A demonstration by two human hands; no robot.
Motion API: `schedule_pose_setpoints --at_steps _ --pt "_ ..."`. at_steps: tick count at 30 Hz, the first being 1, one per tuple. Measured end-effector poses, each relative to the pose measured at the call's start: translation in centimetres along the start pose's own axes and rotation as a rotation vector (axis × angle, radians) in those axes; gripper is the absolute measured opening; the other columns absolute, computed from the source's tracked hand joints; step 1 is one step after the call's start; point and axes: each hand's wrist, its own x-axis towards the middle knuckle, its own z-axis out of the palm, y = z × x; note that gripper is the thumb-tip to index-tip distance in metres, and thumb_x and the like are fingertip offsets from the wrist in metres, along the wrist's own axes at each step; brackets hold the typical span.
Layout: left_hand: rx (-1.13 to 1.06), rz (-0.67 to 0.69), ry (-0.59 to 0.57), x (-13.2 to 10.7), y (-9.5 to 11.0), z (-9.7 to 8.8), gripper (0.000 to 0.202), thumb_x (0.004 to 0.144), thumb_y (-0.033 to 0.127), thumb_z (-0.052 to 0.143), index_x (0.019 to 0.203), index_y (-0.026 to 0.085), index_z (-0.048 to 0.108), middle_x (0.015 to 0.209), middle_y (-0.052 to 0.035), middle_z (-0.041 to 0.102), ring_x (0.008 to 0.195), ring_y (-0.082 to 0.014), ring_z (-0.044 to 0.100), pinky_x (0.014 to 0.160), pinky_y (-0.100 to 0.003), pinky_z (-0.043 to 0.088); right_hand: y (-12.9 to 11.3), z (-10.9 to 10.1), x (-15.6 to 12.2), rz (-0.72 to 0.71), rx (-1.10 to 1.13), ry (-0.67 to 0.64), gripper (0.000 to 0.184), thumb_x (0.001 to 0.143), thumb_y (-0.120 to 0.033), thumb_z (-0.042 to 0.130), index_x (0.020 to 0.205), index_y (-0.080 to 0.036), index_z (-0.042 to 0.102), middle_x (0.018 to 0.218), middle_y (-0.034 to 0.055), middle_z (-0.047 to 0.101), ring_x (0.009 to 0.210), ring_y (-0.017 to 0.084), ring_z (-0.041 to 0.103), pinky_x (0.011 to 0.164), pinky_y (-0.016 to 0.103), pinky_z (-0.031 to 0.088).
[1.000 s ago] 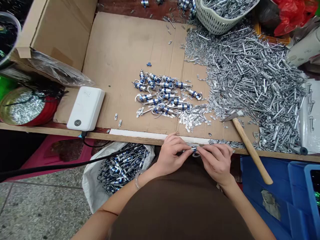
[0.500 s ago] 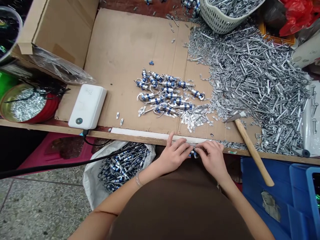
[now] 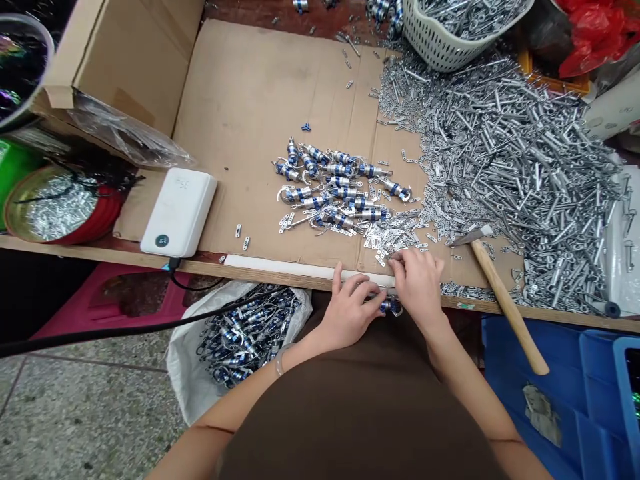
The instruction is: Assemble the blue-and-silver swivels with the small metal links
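My left hand (image 3: 350,310) rests at the table's front edge, its fingertips on a small blue-and-silver metal assembly (image 3: 389,305). Part of that piece is hidden by the fingers. My right hand (image 3: 417,283) lies on the cardboard sheet (image 3: 260,133), its fingertips among a scatter of small perforated metal strips (image 3: 385,240). I cannot tell whether those fingers hold a strip. Beyond the strips lies a loose group of blue-banded metal tubes with wire hooks (image 3: 335,183). A large heap of silver tubes (image 3: 515,173) spreads to the right.
A wooden-handled hammer (image 3: 505,307) lies to the right of my right hand, its handle overhanging the edge. Below the edge stand a white sack of blue-banded pieces (image 3: 245,333) and a blue crate (image 3: 540,373). A white power bank (image 3: 179,212) and a white plastic basket (image 3: 440,47) sit farther off.
My right hand has left the assembly and moved forward onto the strips. My left hand stays at the table edge with the assembly. The view has shifted slightly.
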Motion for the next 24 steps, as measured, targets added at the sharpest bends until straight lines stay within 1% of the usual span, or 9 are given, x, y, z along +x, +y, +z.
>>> schedule_pose_setpoints --at_steps 3,6,9,12,14,17,19,22,24 --pt "-0.078 -0.003 0.065 -0.2 -0.1 0.1 0.013 0.081 0.027 0.058 0.092 0.022 0.061 0.083 0.0014 0.066 0.092 -0.0188 0.056 0.109 -0.052 0.012 1.3 -1.1 -0.9 -0.031 0.173 -0.002 0.013 0.086 -0.025 0.043 0.084 -0.019 0.054 0.085 0.0031 0.061 0.083 0.019 0.05 0.074 0.031 0.032" --pt "-0.139 0.009 0.137 -0.3 -0.1 0.3 0.008 0.08 0.026 0.061 0.087 0.021 0.061 0.079 0.0035 0.067 0.089 -0.0165 0.059 0.109 -0.051 0.014 2.3 -2.4 -2.4 -0.114 0.327 -0.096 0.013 0.088 -0.023 0.041 0.086 -0.02 0.054 0.083 0.0016 0.061 0.08 0.016 0.051 0.07 0.027 0.035" --pt "-0.152 0.02 0.186 -0.3 -0.2 0.5 0.006 0.079 0.025 0.062 0.084 0.021 0.061 0.078 0.0045 0.068 0.088 -0.0157 0.061 0.109 -0.05 0.016 2.3 -2.5 -3.8 -0.294 0.242 -0.173 0.015 0.088 -0.021 0.041 0.087 -0.02 0.056 0.081 0.001 0.06 0.079 0.015 0.049 0.071 0.027 0.034" --pt "-0.139 0.038 0.206 -0.3 -0.2 0.5 0.004 0.08 0.025 0.062 0.082 0.022 0.061 0.078 0.0049 0.069 0.087 -0.015 0.062 0.109 -0.051 0.017 1.7 -1.7 -4.5 -0.426 0.055 -0.108 0.018 0.087 -0.016 0.041 0.087 -0.019 0.059 0.082 0.003 0.06 0.08 0.017 0.046 0.074 0.03 0.031" --pt "-0.129 0.046 0.206 -0.2 -0.1 0.3 0.003 0.08 0.025 0.061 0.081 0.022 0.061 0.078 0.0051 0.069 0.085 -0.0145 0.062 0.109 -0.051 0.017 1.2 -1.2 -4.6 -0.429 -0.003 -0.078 0.019 0.087 -0.016 0.042 0.086 -0.019 0.06 0.081 0.0036 0.06 0.08 0.018 0.045 0.074 0.031 0.03" --pt "-0.122 0.038 0.186 -0.1 -0.1 0.1 0.002 0.08 0.024 0.061 0.081 0.022 0.061 0.078 0.0051 0.069 0.085 -0.0143 0.063 0.109 -0.052 0.016 1.2 -1.3 -4.1 -0.354 0.04 -0.129 0.018 0.087 -0.019 0.043 0.086 -0.02 0.06 0.08 0.0026 0.061 0.08 0.017 0.047 0.073 0.031 0.031" --pt "-0.127 0.027 0.163 0.0 -0.1 -0.1 0.002 0.08 0.024 0.061 0.081 0.022 0.062 0.078 0.005 0.069 0.085 -0.0142 0.062 0.109 -0.052 0.016 2.3 -1.8 -3.3 -0.247 0.113 -0.124 0.021 0.088 -0.022 0.039 0.088 -0.021 0.06 0.082 0.0026 0.062 0.08 0.017 0.049 0.074 0.031 0.032" --pt "-0.141 0.016 0.141 0.1 0.0 -0.2 0.002 0.08 0.024 0.061 0.081 0.022 0.062 0.077 0.0051 0.068 0.085 -0.0139 0.062 0.109 -0.053 0.015 6.0 -2.5 -1.6 0.059 0.036 0.161 0.026 0.087 -0.034 0.039 0.095 -0.019 0.058 0.093 0.0093 0.059 0.088 0.023 0.049 0.077 0.036 0.034" --pt "-0.146 0.016 0.141 0.1 0.0 -0.2 0.002 0.08 0.024 0.061 0.08 0.022 0.062 0.076 0.0051 0.068 0.084 -0.0137 0.062 0.109 -0.053 0.015 8.9 -2.7 -0.6 0.288 -0.142 0.35 0.044 0.079 -0.049 0.046 0.105 -0.014 0.056 0.1 0.0169 0.054 0.094 0.031 0.045 0.077 0.044 0.032"
